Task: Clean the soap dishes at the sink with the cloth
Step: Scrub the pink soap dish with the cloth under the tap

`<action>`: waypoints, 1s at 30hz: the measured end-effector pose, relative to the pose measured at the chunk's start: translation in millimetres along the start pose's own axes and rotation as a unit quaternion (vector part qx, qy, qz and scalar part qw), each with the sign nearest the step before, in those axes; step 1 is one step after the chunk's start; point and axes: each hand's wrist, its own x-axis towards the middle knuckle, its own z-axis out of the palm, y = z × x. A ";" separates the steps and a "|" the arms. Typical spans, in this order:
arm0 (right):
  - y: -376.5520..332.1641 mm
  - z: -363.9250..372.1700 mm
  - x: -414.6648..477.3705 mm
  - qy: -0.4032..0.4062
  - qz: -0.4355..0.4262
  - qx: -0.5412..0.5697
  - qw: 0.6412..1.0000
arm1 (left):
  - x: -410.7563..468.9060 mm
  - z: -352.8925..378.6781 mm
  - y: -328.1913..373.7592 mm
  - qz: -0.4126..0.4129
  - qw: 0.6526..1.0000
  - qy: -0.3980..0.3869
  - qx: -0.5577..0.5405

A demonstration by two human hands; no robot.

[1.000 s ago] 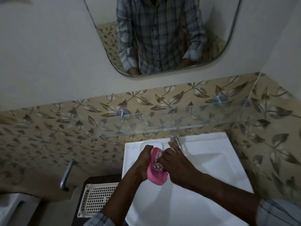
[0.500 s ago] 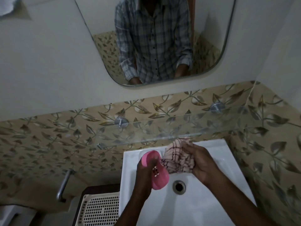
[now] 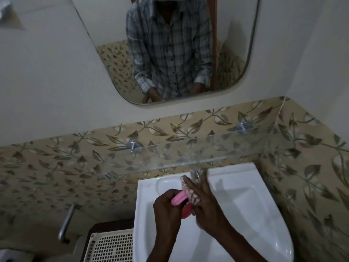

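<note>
A: Low in the centre of the frame, above the white sink (image 3: 236,201): pink soap dish (image 3: 178,199) pinched in the left hand (image 3: 167,208), fingers curled tight round its lower edge.

B: And pressed against its right side, the checked cloth (image 3: 190,193), pinned there under the right hand (image 3: 203,201). Fingers laid flat and nearly straight over the cloth, not balled into a fist. Blurred, mind.

A: Light little thing, by the look. Thin moulded plastic, stiff enough to scrub against. Probably slick if wet, though no way to tell wet from dry here.

B: Best held by the rim then, thumb one side, fingers the other, just as now. Cloth soft and limp, easy to bunch into corners.

A: Second patch of darker pink or red just below the cloth. Another dish, or the underside of the first? Cannot tell.

B: Round about: tap (image 3: 195,173) right behind the fingertips, close enough to knock. Glass shelf (image 3: 170,161) jutting over the back of the sink, so little headroom for lifting.

A: Slotted cream basket (image 3: 111,246) at lower left, beside the sink. Metal handle (image 3: 66,224) further left on the leaf-patterned tiles (image 3: 56,157).

B: Mirror (image 3: 170,53) across the top, checked shirt reflected. Nothing in the way down in the bowl itself.
</note>
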 end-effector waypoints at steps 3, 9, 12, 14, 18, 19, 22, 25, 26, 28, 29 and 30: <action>-0.7 5.2 -1.7 0.012 -0.035 0.010 0.999 | 2.7 0.6 -3.7 -0.013 1.000 0.016 0.003; 10.3 10.5 4.7 0.025 0.159 0.141 0.977 | 9.6 0.6 -5.3 -0.008 0.999 0.023 0.020; 1.6 21.2 -5.2 0.064 0.040 0.072 0.995 | 11.9 0.9 -3.9 0.004 0.999 0.005 0.036; 11.6 24.2 -8.2 0.086 -0.007 0.049 0.995 | 6.3 4.4 0.7 0.014 1.000 0.000 0.028; 13.4 16.4 -9.4 0.083 0.124 0.185 0.971 | -6.4 3.6 -0.2 0.020 0.999 0.030 -0.001; 8.2 19.8 -7.8 0.092 0.097 0.165 0.977 | -6.5 2.9 -1.1 0.024 0.999 0.033 -0.003; 3.7 36.2 -2.6 0.119 -0.015 0.055 0.991 | -2.7 3.8 -5.9 0.032 0.999 0.038 -0.004; 14.5 33.6 2.0 0.088 0.093 0.168 0.977 | -2.8 -2.6 -3.0 0.042 0.997 0.063 -0.030; 17.8 28.9 1.7 0.059 0.120 0.200 0.971 | -4.6 -6.2 -4.5 0.043 0.996 0.068 -0.038; 25.0 27.6 1.2 0.013 0.135 0.203 0.970 | -6.9 -12.7 -10.8 0.026 0.995 0.078 -0.049; 28.2 28.2 2.7 0.005 0.123 0.172 0.977 | -7.2 -14.7 -16.4 0.016 0.995 0.083 -0.052; 29.3 29.0 4.3 0.002 0.118 0.141 0.983 | -7.8 -15.4 -21.8 0.008 0.995 0.087 -0.052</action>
